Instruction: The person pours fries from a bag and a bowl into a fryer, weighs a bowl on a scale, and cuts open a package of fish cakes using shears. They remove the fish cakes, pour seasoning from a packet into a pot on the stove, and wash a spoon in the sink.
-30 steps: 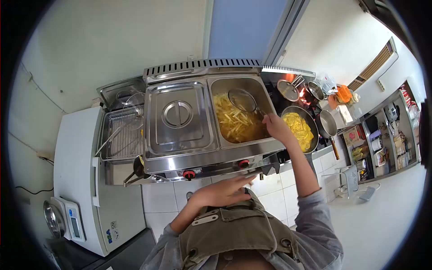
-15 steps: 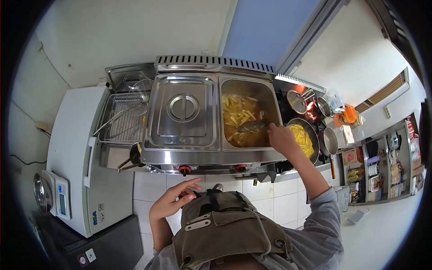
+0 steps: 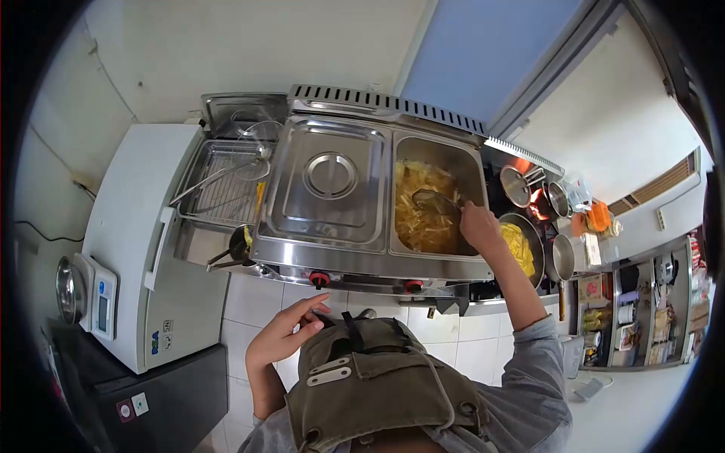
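My right hand (image 3: 481,228) is closed around the handle of a large metal spoon (image 3: 427,198), over the right edge of the open fryer vat (image 3: 476,170). The spoon's head is among pale fries (image 3: 427,224) in yellowish oil; whether it has holes I cannot make out. Down in front of the apron (image 3: 393,377), my left hand (image 3: 281,332) hangs with its fingers loosely apart, holding nothing visible. A steel lid (image 3: 302,204) with a round recessed handle covers the left vat.
Right of the fryer, a pan (image 3: 538,241) holds yellow food, near visible burner flames (image 3: 538,204) and other pans. On the left are a wire draining rack (image 3: 215,185), a small dark pan (image 3: 240,245), a white freezer (image 3: 140,226) and a digital scale (image 3: 103,302). Stocked shelves (image 3: 642,302) stand right.
The spoon's head has moved back and left within the vat, and my right hand with it. My left hand stays low by the apron. The whole view has shifted slightly.
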`<state>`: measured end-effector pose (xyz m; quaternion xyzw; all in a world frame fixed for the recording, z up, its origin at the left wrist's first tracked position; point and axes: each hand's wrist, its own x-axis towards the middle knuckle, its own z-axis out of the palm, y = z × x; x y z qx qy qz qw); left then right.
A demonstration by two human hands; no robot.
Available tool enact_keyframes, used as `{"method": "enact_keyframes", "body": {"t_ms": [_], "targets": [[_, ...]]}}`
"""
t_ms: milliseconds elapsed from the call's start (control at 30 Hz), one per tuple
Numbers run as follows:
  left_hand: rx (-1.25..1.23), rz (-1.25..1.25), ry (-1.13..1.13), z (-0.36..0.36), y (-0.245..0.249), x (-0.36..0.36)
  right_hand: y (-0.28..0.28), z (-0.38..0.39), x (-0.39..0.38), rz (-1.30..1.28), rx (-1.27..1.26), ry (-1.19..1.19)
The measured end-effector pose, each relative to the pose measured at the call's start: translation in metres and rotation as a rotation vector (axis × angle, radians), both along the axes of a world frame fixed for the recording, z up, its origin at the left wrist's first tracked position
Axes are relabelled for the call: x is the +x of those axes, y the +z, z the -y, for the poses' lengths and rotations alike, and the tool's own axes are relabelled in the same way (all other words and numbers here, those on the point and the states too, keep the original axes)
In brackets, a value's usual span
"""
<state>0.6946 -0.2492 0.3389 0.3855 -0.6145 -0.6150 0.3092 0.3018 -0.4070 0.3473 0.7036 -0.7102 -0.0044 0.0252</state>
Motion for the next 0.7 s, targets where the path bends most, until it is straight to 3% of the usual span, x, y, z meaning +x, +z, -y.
{"method": "enact_keyframes", "body": {"t_ms": [100, 133, 267, 333, 367, 433, 500, 567, 700], "targets": [[0.012, 0.054, 0.035, -0.008, 0.005, 0.01, 0.031, -0.002, 0.013, -0.046, -0.049, 0.018], [0.041, 0.033, 0.06, -0.012, 0.002, 0.015, 0.016, 0.006, -0.009, -0.133, 0.005, 0.133], [0.049, 0.075, 0.186, -0.033, 0.002, 0.04, 0.057, 0.009, -0.001, -0.308, 0.157, 0.066], [0.042, 0.058, 0.334, -0.052, -0.009, 0.054, 0.061, 0.026, -0.021, -0.447, 0.146, 0.096], [0.035, 0.048, 0.385, -0.063, -0.015, 0.059, 0.073, 0.035, -0.015, -0.374, 0.004, 0.022], [0.061, 0.044, 0.515, -0.087, -0.02, 0.069, 0.117, 0.065, 0.001, -0.421, 0.13, 0.145], [0.178, 0.061, 0.634, -0.112, -0.02, 0.077, 0.136, 0.106, 0.001, -0.406, -0.133, 0.479], [0.198, 0.033, 0.723, -0.136, -0.024, 0.086, 0.151, 0.142, 0.057, -0.146, -0.11, 0.407], [0.232, 0.0, 0.828, -0.185, -0.027, 0.113, 0.117, 0.208, 0.207, 0.016, -0.133, 0.76]]}}
